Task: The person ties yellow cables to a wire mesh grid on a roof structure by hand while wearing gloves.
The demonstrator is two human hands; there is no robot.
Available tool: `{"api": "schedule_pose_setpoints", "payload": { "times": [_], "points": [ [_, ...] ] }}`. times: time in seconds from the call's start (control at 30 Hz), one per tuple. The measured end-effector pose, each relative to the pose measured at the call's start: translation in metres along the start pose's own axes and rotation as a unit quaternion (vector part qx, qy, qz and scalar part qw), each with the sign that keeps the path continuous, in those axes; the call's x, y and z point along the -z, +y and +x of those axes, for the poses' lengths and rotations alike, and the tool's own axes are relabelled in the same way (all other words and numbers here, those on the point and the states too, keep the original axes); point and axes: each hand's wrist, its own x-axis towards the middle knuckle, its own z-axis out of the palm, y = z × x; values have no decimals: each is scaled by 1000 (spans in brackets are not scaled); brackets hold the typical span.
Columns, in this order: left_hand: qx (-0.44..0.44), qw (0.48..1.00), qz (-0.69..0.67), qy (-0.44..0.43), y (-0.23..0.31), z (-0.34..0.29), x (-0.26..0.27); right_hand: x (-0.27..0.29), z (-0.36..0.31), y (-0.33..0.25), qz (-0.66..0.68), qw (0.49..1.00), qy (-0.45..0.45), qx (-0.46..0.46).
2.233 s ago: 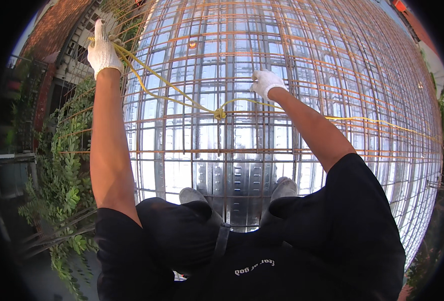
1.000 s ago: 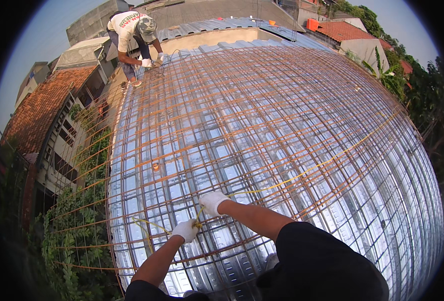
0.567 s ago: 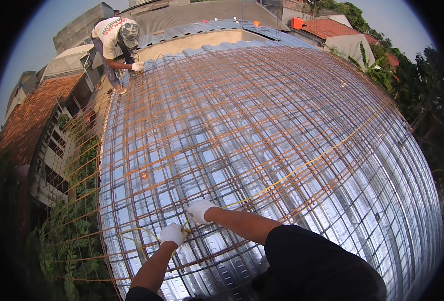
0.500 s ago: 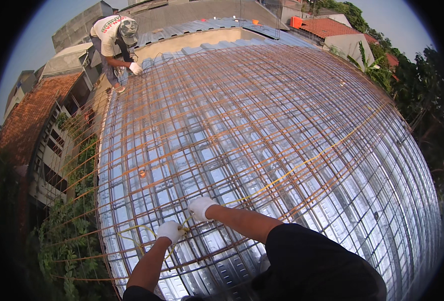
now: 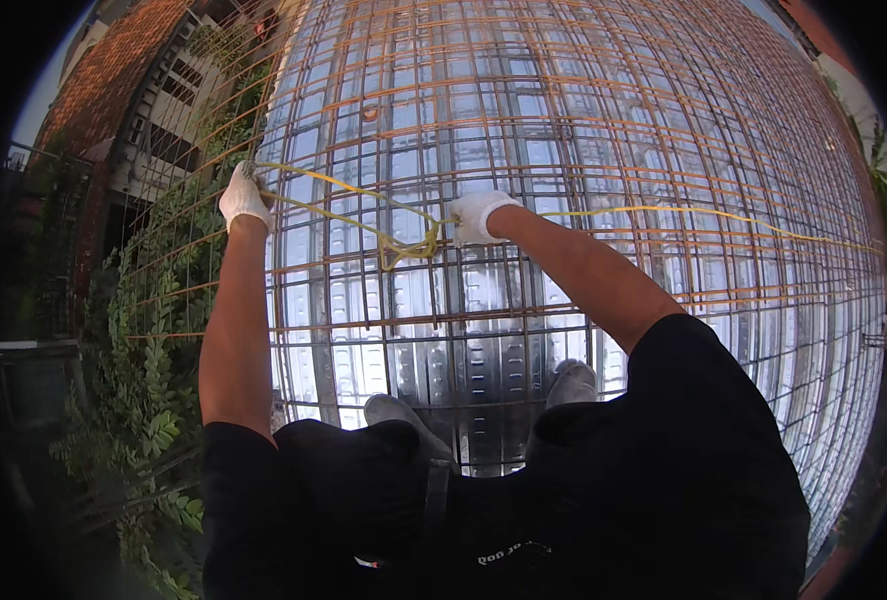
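My left hand [image 5: 244, 198], in a white knit glove, is closed on a loop of thin yellow rope [image 5: 653, 209] out by the left edge of the roof. Two strands of that rope run from it back to a loose tangle [image 5: 406, 246] hanging over the bars. Just right of the tangle, my right hand [image 5: 476, 217], also in a white glove, is closed on the rope, its fingertips partly hidden. Beyond it the rope stretches far to the right across the rusty rebar grid [image 5: 413, 322].
Ribbed shiny metal decking [image 5: 483, 375] lies under the bars, with my grey boots [image 5: 571, 384] on it. Bar ends stick out past the left edge, over green plants [image 5: 158, 400]. A house with a tiled roof [image 5: 113, 75] stands beyond.
My view has tipped downward, and the other person has left it. My left hand has moved away from my right to the left, drawing the yellow rope out between them.
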Motion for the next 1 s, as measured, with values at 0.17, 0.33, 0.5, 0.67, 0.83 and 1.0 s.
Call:
{"api": "schedule_pose_setpoints", "payload": {
  "times": [0.17, 0.33, 0.5, 0.67, 0.83, 1.0],
  "points": [
    [33, 967, 61, 247, 22, 11, 88, -27, -21, 19, -75, 995, -71, -10],
    [-126, 913, 387, -20, -20, -32, 62, -27, 9, 39, -44, 993, -103, -32],
    [-189, 682, 562, -428, -61, -128, -30, -12, 41, 17, 118, 987, -109, -21],
    [-168, 516, 642, -542, -131, -173, -27, 45, 10, 36, 190, 977, -38, -92],
    [-88, 468, 615, -628, -147, -203, -52, 51, -26, 102, 91, 985, 59, -131],
    [-68, 586, 522, -616, -125, -184, -59, 22, -18, 111, 22, 988, 5, -155]
  ]
}}
